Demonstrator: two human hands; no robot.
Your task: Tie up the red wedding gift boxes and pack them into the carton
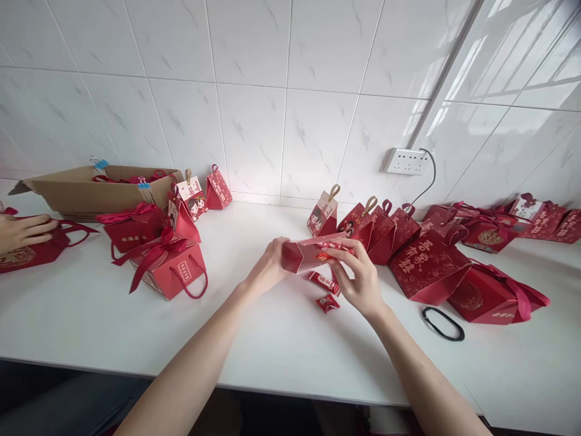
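My left hand [273,259] is wrapped round the far-left end of a red paper gift box [305,254], which is tilted on its side above the table. At the box's right end, my right hand [358,280] pinches red wrapped candy [323,257]; its fingers partly hide the candy and the box's edge. Beneath them on the table lie a red stick-shaped wrapped sweet [325,283] and a small red wrapped candy [327,303].
Finished-looking red gift boxes [429,266] line the right side, near a black loop [443,323]. Left stand ribboned boxes [170,266] and an open cardboard carton [68,191]. Another person's hand [25,233] rests on a red box at far left. A power strip [408,161] hangs on the wall.
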